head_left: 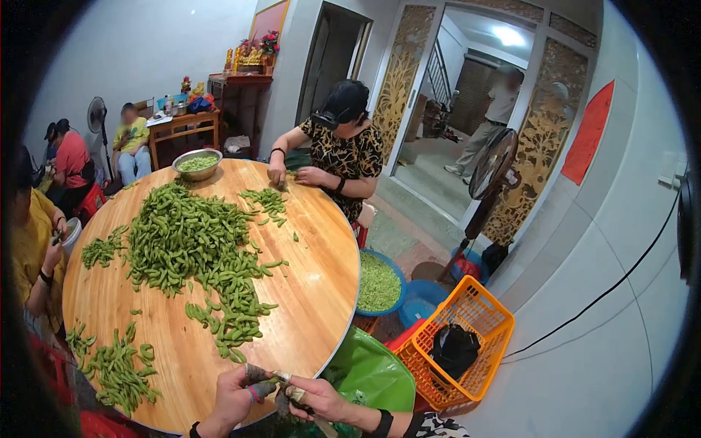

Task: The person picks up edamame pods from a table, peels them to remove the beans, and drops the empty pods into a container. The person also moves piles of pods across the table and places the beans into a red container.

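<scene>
At the near edge of the round wooden table, my left hand and my right hand meet, both closed. Dark coverings wrap several of my left fingertips, with a pink band on one; pale ones wrap some right fingertips. A green edamame pod shows between the fingers of both hands, partly hidden. Just beyond them, a trail of pods runs from the big heap of edamame pods in the table's middle. Under my hands hangs an open green plastic bag.
Across the table a person handles pods beside a small pile; another person sits left. A metal bowl of shelled beans stands at the far edge. Right are a blue basin of beans, an orange crate and a fan.
</scene>
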Available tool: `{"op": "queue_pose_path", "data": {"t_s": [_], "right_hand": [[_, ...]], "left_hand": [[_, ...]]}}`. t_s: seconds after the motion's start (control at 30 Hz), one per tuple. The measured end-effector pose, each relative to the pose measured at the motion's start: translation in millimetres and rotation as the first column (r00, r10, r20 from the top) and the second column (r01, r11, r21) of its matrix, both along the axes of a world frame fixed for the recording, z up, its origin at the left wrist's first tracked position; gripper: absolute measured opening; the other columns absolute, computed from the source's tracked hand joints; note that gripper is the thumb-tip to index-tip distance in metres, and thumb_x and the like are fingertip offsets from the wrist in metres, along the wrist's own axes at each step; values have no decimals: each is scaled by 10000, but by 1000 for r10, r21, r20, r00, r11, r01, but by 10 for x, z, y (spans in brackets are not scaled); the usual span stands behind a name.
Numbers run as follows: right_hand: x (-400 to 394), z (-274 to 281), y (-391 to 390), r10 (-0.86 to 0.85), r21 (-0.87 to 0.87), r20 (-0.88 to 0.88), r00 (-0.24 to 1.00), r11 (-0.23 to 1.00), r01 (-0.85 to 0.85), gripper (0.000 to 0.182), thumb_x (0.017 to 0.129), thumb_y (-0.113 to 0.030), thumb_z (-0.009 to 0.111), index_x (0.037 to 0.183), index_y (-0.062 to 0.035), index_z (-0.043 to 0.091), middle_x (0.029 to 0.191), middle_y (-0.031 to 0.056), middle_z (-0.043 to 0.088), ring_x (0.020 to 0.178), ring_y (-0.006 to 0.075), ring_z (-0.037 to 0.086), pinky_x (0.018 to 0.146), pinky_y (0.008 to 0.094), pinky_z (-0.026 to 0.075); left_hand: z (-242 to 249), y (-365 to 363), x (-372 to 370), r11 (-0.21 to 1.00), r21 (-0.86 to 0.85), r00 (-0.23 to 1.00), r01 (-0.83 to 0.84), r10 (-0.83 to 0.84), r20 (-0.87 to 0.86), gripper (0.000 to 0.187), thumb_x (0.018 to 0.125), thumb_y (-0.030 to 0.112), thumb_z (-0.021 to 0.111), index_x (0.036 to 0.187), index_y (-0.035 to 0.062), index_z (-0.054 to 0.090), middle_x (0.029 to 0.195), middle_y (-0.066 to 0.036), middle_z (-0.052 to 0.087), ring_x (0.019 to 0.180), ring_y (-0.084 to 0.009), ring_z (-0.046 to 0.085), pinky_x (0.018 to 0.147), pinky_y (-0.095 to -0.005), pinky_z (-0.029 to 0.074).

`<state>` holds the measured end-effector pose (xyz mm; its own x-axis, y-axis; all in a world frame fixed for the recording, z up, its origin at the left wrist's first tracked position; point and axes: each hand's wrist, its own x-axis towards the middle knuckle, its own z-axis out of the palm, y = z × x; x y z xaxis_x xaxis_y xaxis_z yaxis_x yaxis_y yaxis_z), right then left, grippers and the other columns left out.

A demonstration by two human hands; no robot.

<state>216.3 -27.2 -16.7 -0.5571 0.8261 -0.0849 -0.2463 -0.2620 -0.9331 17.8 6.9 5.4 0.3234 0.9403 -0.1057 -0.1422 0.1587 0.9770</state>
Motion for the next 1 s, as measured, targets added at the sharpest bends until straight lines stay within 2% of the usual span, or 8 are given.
{"op": "queue_pose_path", "data": {"t_s": [0.47,0.57,0.67,0.73,0.77,0.8,0.87,1.0], "right_hand": [[-68,177,-15,-188,138,145,971,976,168,347,971,-106,445,1306,-51,516,694,-15,524,505,43,435,462,186,351],[-61,227,33,-78,21,-32,996,997,79,348,974,-133,443,1296,-12,502,687,19,539,484,56,419,440,191,329],[-27,215,37,-22,-131,-132,991,991,4,382,977,-175,449,1323,-14,462,669,49,537,464,72,408,418,190,324],[-1,162,51,-45,-295,-182,982,955,-11,393,971,-174,461,1334,-24,448,658,51,522,458,74,414,390,190,321],[-6,101,49,-85,-331,-196,977,944,15,403,966,-181,476,1340,-36,441,643,54,509,454,75,421,366,191,325],[-11,101,33,-83,-336,-196,977,942,13,403,966,-181,476,1340,-36,441,643,54,509,454,75,421,366,191,325],[-33,126,21,-93,-399,-251,964,917,-15,405,963,-185,487,1337,-37,446,670,67,532,454,79,425,363,191,335],[-69,97,2,-103,-439,-267,958,898,-26,421,960,-196,498,1347,-41,438,699,73,550,458,83,434,364,190,347]], "left_hand": [[29,-48,-44,993,108,995,50,-41,-89,183,805,84,686,952,-6,622,782,-44,625,645,-105,573,552,-231,461],[-103,-7,-97,991,-52,991,122,-118,65,208,816,84,679,998,-2,625,768,-41,617,649,-96,568,561,-214,456],[-155,-30,-66,873,-299,783,384,-137,607,197,825,88,677,998,3,630,754,-42,610,635,-91,561,559,-217,455],[-67,-77,-23,970,-205,980,129,-93,174,129,861,76,638,957,-10,623,741,-20,597,600,-89,550,524,-256,462],[-168,-83,4,952,304,991,40,0,-133,111,831,43,636,924,-15,619,698,-37,574,558,-152,562,500,-310,461],[-152,-90,-11,954,298,991,38,2,-133,111,831,43,636,924,-15,619,698,-37,574,558,-152,562,500,-310,461],[-78,-64,-63,421,865,809,272,387,-443,100,743,6,628,835,-13,592,647,-93,546,565,-247,585,491,-358,468],[-34,-75,-121,503,805,828,315,269,-492,223,747,46,673,962,-7,647,663,-124,561,577,-275,589,518,-338,460]]}}
